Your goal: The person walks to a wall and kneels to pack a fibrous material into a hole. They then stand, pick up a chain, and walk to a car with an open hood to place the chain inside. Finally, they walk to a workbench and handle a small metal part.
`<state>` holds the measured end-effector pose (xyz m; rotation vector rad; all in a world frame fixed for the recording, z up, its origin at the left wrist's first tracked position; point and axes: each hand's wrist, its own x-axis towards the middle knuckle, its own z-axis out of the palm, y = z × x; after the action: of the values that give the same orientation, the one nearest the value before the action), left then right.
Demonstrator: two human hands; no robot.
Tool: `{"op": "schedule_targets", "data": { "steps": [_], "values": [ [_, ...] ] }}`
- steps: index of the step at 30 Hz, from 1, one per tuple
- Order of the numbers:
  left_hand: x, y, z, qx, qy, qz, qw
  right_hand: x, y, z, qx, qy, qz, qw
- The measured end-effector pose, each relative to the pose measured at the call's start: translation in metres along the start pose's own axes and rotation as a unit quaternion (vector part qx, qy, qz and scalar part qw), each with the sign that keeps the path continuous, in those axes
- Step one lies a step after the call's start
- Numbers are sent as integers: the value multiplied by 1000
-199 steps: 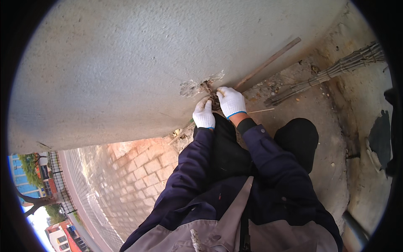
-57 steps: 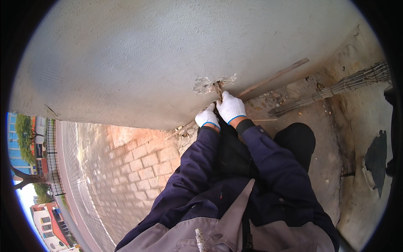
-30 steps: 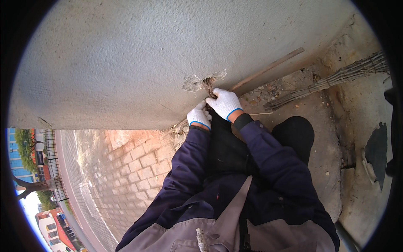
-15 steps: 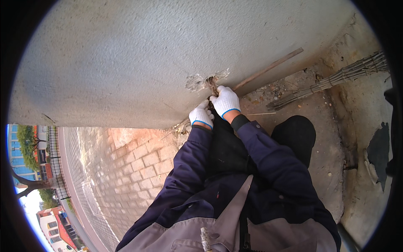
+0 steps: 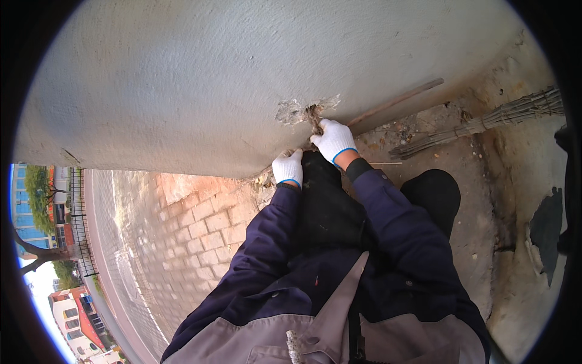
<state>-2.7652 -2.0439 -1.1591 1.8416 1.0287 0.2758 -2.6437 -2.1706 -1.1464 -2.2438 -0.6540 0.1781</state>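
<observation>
Out of a chipped hole low in the pale wall comes a brown, twisted, rope-like strand. My right hand, in a white knit glove with a blue cuff edge, is closed round the strand's lower part just below the hole. To its left and a little lower is my left hand, gloved the same way. Its fingers are curled in close to the wall's foot and my dark trouser knee; what they hold, if anything, is hidden. The strand's lower end is also out of sight.
A long thin stick leans along the wall's base at the right. Beyond it lies a bundle of thin twigs tied together. Brick paving spreads to the left, and rough concrete with debris lies at the right.
My left hand has moved slightly apart from my right, and a gap now shows between them. The right hand stays on the strand. The whole view has shifted a little.
</observation>
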Motion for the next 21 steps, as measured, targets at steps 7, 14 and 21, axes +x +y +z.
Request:
{"op": "schedule_targets", "data": {
  "steps": [7,14,21],
  "values": [
    [3,30,5,284,-85,172,940,11,-4,-19,-14,-93,6,996],
    [12,34,14,276,-71,234,930,9,-4,-23,-12,-107,8,994],
    [18,24,17,230,-77,279,929,4,17,-21,116,-70,-27,990]
  ]
}}
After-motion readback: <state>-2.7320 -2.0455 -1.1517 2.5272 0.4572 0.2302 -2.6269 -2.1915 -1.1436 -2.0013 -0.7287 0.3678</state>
